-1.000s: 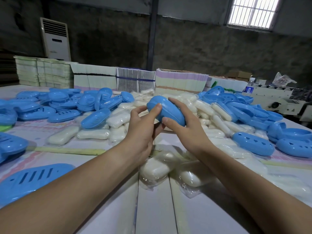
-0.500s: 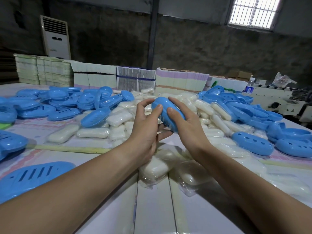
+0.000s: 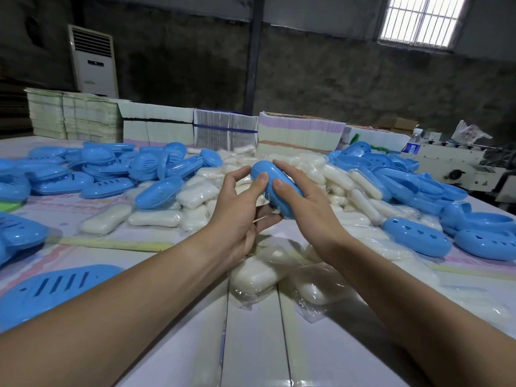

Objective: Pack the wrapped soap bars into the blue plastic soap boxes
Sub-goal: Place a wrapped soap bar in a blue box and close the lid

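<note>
Both hands are holding one closed blue soap box (image 3: 275, 191) above the middle of the surface (image 3: 173, 317), over the heap of wrapped soap bars (image 3: 195, 196). The left hand (image 3: 237, 216) is gripping the box's near-left end, thumb lying on top and fingers curled beneath, while the right hand (image 3: 307, 208) is cupping it from the right, thumb pressing on the lid and fingers wrapping the far side. Whether a bar is sitting inside cannot be told, since the shell is hiding its contents. The two halves appear to be getting squeezed together, so the likeliest trouble is an incomplete snap: uneven thumb pressure could be leaving one edge unseated, and the lid would spring open once let go. A fold of wrapper film caught in the seam would be causing the same fault. The smooth curved plastic could also be slipping out of the fingers and dropping onto the loose bars (image 3: 259, 275) lying near the wrists. Empty box halves (image 3: 159, 191) are lying piled to the left and right.
</note>
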Motion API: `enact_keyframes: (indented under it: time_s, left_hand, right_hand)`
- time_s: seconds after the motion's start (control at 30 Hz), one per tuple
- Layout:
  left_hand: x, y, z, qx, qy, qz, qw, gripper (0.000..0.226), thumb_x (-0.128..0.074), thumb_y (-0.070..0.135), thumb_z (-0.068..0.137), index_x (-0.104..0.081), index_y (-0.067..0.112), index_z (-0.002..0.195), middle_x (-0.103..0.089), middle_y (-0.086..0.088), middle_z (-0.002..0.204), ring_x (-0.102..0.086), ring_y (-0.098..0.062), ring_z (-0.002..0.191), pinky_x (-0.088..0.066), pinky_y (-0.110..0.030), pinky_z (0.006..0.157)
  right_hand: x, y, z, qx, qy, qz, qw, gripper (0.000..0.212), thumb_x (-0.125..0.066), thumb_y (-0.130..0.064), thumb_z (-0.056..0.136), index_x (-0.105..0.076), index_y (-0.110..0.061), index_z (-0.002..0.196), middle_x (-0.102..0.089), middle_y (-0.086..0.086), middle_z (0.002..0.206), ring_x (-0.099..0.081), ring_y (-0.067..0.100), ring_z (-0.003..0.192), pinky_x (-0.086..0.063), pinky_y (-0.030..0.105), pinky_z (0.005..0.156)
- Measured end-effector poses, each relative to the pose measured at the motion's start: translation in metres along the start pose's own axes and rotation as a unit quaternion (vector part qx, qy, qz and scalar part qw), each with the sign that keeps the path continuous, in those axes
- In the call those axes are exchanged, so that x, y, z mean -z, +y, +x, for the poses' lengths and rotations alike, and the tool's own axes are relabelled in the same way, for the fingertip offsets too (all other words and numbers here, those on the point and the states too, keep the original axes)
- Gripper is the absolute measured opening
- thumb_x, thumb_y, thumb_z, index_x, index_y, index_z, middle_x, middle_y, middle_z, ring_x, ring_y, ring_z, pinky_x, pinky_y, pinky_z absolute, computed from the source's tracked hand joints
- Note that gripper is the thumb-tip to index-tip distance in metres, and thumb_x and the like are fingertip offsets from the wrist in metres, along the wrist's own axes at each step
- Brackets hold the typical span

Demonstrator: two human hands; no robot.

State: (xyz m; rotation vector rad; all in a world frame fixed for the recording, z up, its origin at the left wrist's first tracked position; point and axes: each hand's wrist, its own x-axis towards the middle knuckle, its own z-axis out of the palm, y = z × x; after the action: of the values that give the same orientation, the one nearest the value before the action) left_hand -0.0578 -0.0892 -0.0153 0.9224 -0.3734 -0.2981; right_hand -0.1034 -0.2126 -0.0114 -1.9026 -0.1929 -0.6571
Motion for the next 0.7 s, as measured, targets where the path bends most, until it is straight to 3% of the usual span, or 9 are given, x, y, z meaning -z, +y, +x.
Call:
enact_keyframes:
  time_s: [0.1, 0.2, 0.27, 0.33, 0.47, 0.57, 0.63, 0.7]
  left_hand:
    - [0.002, 0.000, 0.000, -0.009, -0.003, -0.005, 1.000, 0.035, -0.064, 0.020, 0.098, -0.052, 0.031, 0.129, -0.079, 0.000, 0.085, -0.076, -0.025, 0.078, -0.064, -0.043, 0.068]
    - [0.003, 0.002, 0.001, -0.008, -0.003, -0.025, 1.000, 0.038, -0.062, 0.019, 0.099, -0.049, 0.035, 0.132, -0.074, -0.009, 0.109, -0.077, -0.030, 0.088, -0.063, -0.042, 0.066]
    - [0.005, 0.005, 0.000, -0.005, -0.009, -0.032, 0.999, 0.039, -0.060, 0.021, 0.100, -0.047, 0.035, 0.133, -0.068, -0.012, 0.118, -0.077, -0.027, 0.084, -0.062, -0.041, 0.065]
    - [0.006, 0.007, 0.000, 0.001, -0.018, -0.018, 1.000, 0.039, -0.061, 0.023, 0.100, -0.047, 0.035, 0.134, -0.066, -0.012, 0.118, -0.077, -0.025, 0.081, -0.062, -0.038, 0.065]
    - [0.007, 0.006, 0.000, 0.010, -0.025, 0.000, 1.000, 0.034, -0.063, 0.022, 0.099, -0.052, 0.032, 0.129, -0.069, -0.010, 0.111, -0.077, -0.028, 0.085, -0.063, -0.036, 0.070]
    - [0.007, 0.006, -0.001, 0.003, -0.050, 0.015, 0.999, 0.034, -0.063, 0.018, 0.098, -0.052, 0.029, 0.129, -0.068, -0.013, 0.117, -0.076, -0.032, 0.092, -0.062, -0.037, 0.074]
    - [0.008, 0.005, -0.003, -0.006, -0.084, 0.045, 0.995, 0.039, -0.063, 0.016, 0.097, -0.051, 0.030, 0.132, -0.065, -0.016, 0.125, -0.074, -0.033, 0.098, -0.062, -0.037, 0.075]
    - [0.009, 0.003, -0.003, -0.013, -0.100, 0.072, 0.992, 0.042, -0.064, 0.020, 0.096, -0.049, 0.034, 0.133, -0.065, -0.014, 0.126, -0.073, -0.031, 0.102, -0.062, -0.038, 0.077]
  right_hand:
    - [-0.001, 0.001, 0.000, -0.001, -0.012, -0.001, 1.000, 0.036, -0.055, -0.038, 0.098, -0.053, -0.047, 0.133, -0.055, -0.041, 0.116, -0.053, -0.016, 0.111, -0.043, 0.002, 0.086]
    - [0.004, 0.003, -0.001, -0.009, -0.028, -0.018, 0.999, 0.048, -0.063, -0.044, 0.091, -0.046, -0.057, 0.134, -0.052, -0.046, 0.116, -0.053, -0.016, 0.110, -0.046, 0.008, 0.090]
    - [0.008, 0.006, 0.001, -0.014, -0.035, -0.040, 0.999, 0.060, -0.069, -0.042, 0.082, -0.045, -0.060, 0.134, -0.056, -0.033, 0.123, -0.058, -0.006, 0.110, -0.049, 0.023, 0.097]
    - [0.014, 0.007, 0.001, 0.000, -0.033, -0.074, 0.997, 0.062, -0.070, -0.037, 0.078, -0.050, -0.050, 0.135, -0.059, -0.021, 0.124, -0.060, 0.001, 0.111, -0.048, 0.028, 0.098]
    - [0.023, 0.006, 0.000, 0.013, -0.054, -0.084, 0.995, 0.059, -0.070, -0.035, 0.077, -0.055, -0.042, 0.134, -0.064, -0.024, 0.115, -0.062, -0.001, 0.105, -0.051, 0.019, 0.089]
    - [0.030, 0.002, 0.000, -0.016, -0.083, -0.078, 0.993, 0.056, -0.068, -0.043, 0.079, -0.052, -0.055, 0.131, -0.063, -0.029, 0.111, -0.063, -0.003, 0.093, -0.052, 0.017, 0.074]
    - [0.032, 0.000, 0.001, -0.045, -0.104, -0.057, 0.992, 0.052, -0.065, -0.051, 0.081, -0.049, -0.062, 0.130, -0.062, -0.031, 0.115, -0.064, 0.000, 0.102, -0.054, 0.023, 0.085]
    - [0.034, -0.002, 0.002, -0.053, -0.102, -0.058, 0.992, 0.051, -0.064, -0.047, 0.086, -0.049, -0.058, 0.133, -0.057, -0.038, 0.118, -0.059, -0.009, 0.109, -0.049, 0.015, 0.091]
